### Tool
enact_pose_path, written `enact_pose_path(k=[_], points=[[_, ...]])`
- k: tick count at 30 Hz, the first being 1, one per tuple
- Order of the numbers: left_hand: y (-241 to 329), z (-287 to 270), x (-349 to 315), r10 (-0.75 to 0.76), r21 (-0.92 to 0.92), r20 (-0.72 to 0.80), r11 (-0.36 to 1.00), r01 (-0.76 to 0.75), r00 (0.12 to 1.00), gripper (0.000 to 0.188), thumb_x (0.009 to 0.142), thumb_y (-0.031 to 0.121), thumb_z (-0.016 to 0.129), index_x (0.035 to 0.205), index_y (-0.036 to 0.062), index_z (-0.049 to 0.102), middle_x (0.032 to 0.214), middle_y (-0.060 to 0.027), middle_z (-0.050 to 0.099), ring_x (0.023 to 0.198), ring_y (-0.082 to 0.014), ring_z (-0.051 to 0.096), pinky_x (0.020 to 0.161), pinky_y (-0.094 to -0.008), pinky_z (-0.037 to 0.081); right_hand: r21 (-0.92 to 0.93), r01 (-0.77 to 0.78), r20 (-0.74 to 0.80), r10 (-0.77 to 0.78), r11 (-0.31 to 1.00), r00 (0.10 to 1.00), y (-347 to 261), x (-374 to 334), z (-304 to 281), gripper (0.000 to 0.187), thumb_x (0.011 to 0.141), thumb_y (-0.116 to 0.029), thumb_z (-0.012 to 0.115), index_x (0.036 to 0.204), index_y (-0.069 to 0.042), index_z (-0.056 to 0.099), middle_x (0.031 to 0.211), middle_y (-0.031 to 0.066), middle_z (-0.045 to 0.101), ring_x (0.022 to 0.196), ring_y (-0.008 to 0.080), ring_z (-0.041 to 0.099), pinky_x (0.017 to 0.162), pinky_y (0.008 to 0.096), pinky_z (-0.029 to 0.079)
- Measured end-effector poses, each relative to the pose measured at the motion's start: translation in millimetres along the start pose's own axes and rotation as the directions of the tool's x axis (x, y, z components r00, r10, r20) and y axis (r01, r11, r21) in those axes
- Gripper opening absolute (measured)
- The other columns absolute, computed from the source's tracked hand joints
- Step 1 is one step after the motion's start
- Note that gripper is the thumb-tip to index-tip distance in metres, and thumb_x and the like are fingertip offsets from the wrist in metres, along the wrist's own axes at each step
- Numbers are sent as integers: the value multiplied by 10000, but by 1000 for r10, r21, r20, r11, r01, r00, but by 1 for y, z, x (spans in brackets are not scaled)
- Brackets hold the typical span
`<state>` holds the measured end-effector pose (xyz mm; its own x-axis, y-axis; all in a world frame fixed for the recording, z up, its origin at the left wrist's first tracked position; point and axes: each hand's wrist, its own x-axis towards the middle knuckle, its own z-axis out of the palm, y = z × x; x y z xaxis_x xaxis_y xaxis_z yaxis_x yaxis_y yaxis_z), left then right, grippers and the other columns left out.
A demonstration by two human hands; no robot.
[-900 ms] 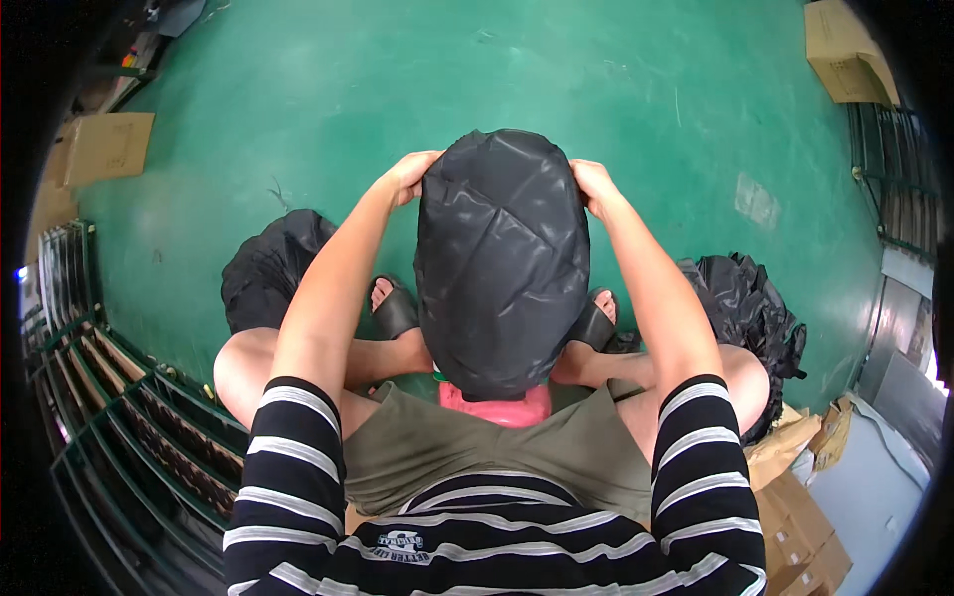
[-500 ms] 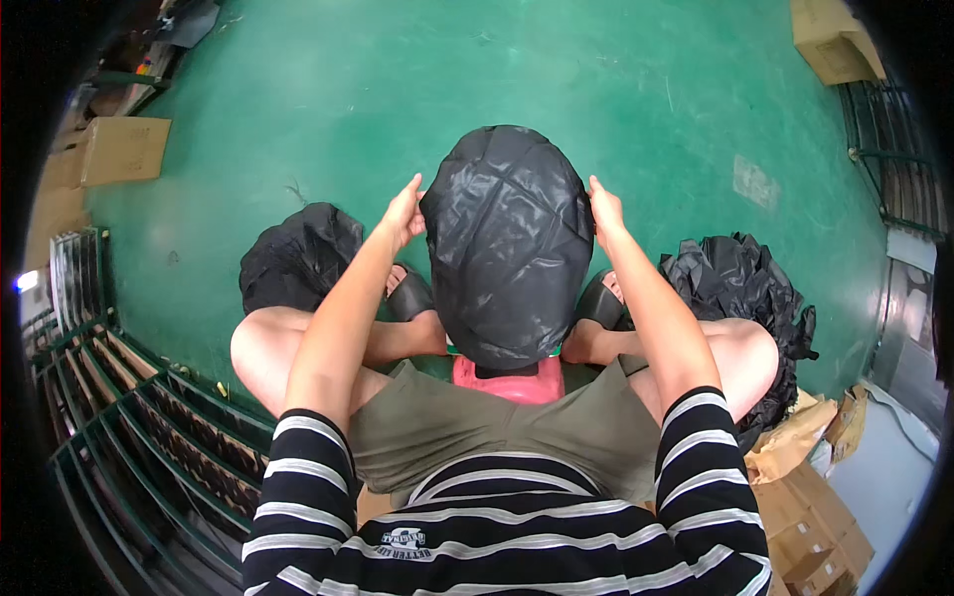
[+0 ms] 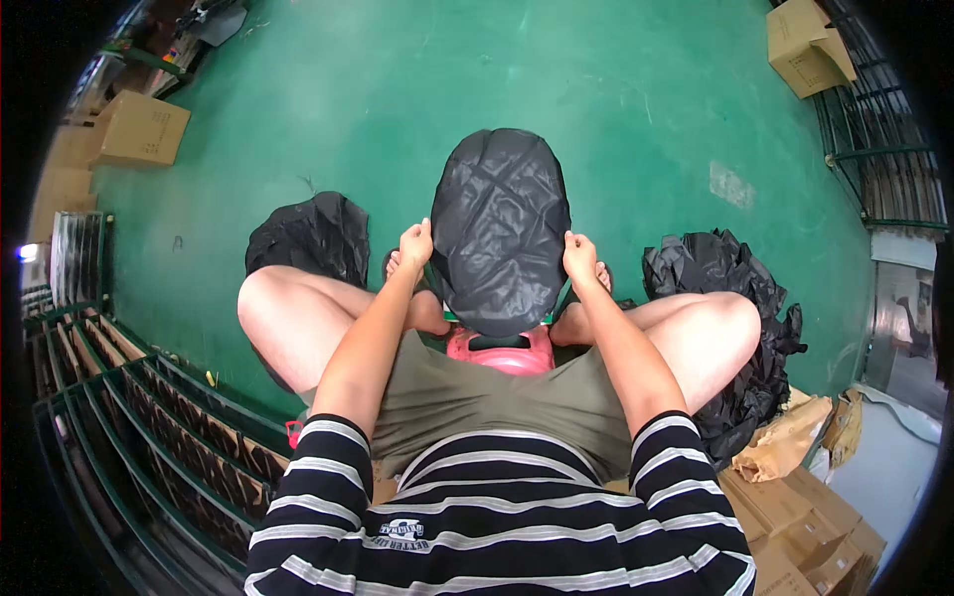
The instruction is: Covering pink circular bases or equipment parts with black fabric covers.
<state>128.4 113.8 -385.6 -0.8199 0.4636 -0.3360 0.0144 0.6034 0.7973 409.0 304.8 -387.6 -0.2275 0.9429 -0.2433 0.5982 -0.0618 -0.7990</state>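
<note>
Between my knees stands an oval black cover [image 3: 502, 223], made of thin, shiny, creased material. It looks drawn taut over something that it hides. My left hand [image 3: 416, 245] pinches its left edge, thumb up and fingers curled in. On the opposite edge my right hand [image 3: 580, 257] has its fingers closed in the same way. Below the cover's near end shows a pink plastic stool [image 3: 517, 360] with a dark slot, partly hidden by the cover and my shorts.
Crumpled black material lies in a heap [image 3: 735, 298] beside my right knee. Another black bundle [image 3: 316, 238] sits beyond my left knee. Green metal racks [image 3: 149, 417] stand at the left, cardboard boxes [image 3: 805, 526] at lower right. Another carton [image 3: 144, 129] stands far left.
Both hands have slid nearer to me along the cover's sides and now pinch its edges. The cover appears narrower and its near end has lifted off the stool a little. My view has shifted slightly.
</note>
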Motion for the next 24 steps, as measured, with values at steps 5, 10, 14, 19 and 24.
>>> enact_pose_path(k=[5, 10, 14, 19, 24], points=[[11, 13, -17, 57, -33, -117, 998, -61, 991, 503, 979, 409, 509, 734, -26, 568, 655, -153, 580, 635, -250, 530, 677, -386, 442, 17, -150, -50, 151, 988, 987, -10, -2, 0, 426, 938, -375, 567, 825, 28, 643, 770, 229, 662, 755, 390, 645, 723, 460, 479], [6, 20, -26, 16, 41, -172, 999, -9, 985, 498, 971, 420, 521, 746, -20, 580, 684, -174, 601, 651, -277, 551, 683, -397, 449, -105, -116, -124, 103, 988, 987, -32, -26, 1, 426, 951, -385, 534, 810, 8, 615, 787, 228, 657, 792, 436, 627, 731, 493, 472], [-7, 27, -26, 57, 40, -151, 998, -52, 987, 500, 964, 438, 533, 746, -9, 580, 651, -159, 582, 621, -270, 534, 666, -397, 443, -186, -140, -170, 109, 973, 979, -31, -34, 1, 426, 954, -424, 519, 860, -20, 617, 870, 226, 668, 850, 450, 621, 747, 518, 466], [-13, 30, -27, -23, 13, -133, 1000, 25, 991, 532, 965, 441, 528, 696, -17, 552, 608, -153, 538, 588, -250, 510, 640, -395, 432, -252, -174, -126, 146, 952, 981, -28, -31, 1, 482, 961, -474, 474, 892, -23, 629, 916, 235, 673, 890, 454, 622, 767, 527, 471], [-44, 29, -38, -154, 136, -103, 977, 167, 983, 584, 910, 516, 557, 725, -32, 634, 707, -218, 638, 661, -328, 617, 689, -427, 475, -227, -251, -132, 225, 941, 965, -25, -32, 0, 520, 948, -503, 464, 898, -23, 658, 916, 235, 681, 908, 446, 628, 783, 530, 471]])
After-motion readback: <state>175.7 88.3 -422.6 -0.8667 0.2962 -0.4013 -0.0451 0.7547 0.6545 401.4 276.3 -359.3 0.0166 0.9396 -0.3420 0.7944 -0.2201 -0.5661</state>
